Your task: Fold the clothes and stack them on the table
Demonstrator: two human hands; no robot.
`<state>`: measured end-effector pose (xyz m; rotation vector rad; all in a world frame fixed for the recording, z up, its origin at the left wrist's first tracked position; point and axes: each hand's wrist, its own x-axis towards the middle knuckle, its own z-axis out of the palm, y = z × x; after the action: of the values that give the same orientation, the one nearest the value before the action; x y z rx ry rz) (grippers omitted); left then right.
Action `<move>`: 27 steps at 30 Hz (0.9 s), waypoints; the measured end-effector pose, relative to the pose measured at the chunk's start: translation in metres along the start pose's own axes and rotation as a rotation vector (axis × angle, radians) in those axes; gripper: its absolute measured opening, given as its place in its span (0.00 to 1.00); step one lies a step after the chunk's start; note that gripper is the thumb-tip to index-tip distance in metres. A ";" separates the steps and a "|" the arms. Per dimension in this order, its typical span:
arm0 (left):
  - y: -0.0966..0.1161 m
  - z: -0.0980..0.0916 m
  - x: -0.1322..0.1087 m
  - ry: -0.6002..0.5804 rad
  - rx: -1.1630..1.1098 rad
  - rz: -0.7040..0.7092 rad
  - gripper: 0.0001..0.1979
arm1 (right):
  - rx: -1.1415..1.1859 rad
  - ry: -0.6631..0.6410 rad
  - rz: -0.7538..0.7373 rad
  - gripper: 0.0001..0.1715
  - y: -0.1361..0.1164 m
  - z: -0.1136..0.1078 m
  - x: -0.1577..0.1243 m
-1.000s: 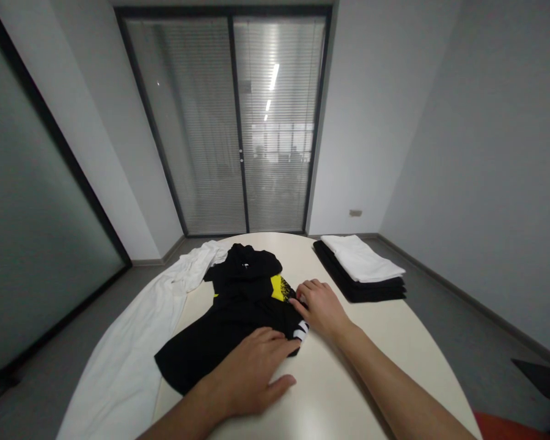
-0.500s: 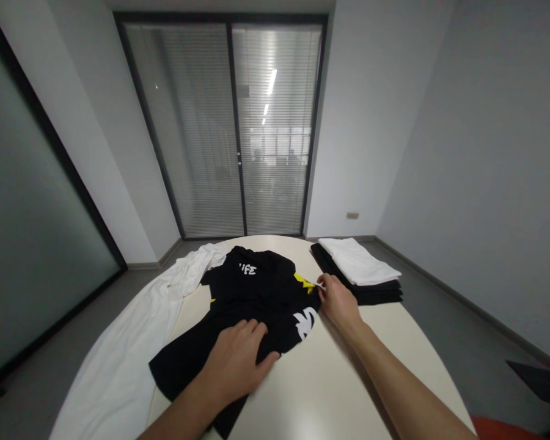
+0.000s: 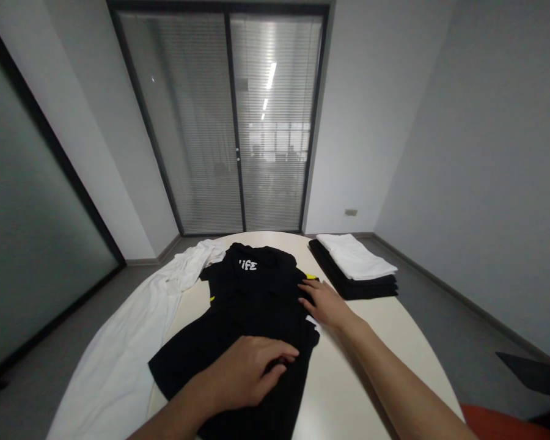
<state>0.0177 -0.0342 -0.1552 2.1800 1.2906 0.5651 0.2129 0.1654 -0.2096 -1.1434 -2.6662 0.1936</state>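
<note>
A black shirt (image 3: 256, 311) with white lettering near its far end lies spread on the round table, its long sides showing small yellow patches. Over its near part is my left hand (image 3: 250, 370), fingers extended together and thumb apart, with nothing visible in it. My right hand (image 3: 327, 304) rests on the shirt's right edge, fingers spread, beside a yellow patch and a partly covered white print. A crumpled white garment (image 3: 119, 336) lies along the left, touching the shirt's far left corner.
A stack of folded black clothes (image 3: 371, 288), topped by a folded white one (image 3: 357, 258), sits at the table's far right. The white round table (image 3: 394, 342) curves away on both sides. Past it are a glass door (image 3: 275, 183) and a red seat (image 3: 490, 423) at lower right.
My right hand has let go of the shirt's right edge and now lies flatter on it. That edge has folded inward, covering much of the white print. My left hand has shifted right.
</note>
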 end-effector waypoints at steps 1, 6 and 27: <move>-0.003 0.000 0.000 -0.013 0.040 0.010 0.21 | -0.004 -0.001 0.015 0.27 0.002 -0.002 0.000; -0.006 0.004 -0.002 -0.156 0.094 0.103 0.40 | -0.058 0.077 0.191 0.25 -0.012 -0.014 -0.001; 0.001 0.025 0.002 -0.054 0.303 0.062 0.21 | 0.083 0.202 0.472 0.19 0.013 -0.029 -0.002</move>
<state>0.0344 -0.0389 -0.1737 2.4691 1.3568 0.3485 0.2306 0.1734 -0.1850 -1.6503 -2.1597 0.2502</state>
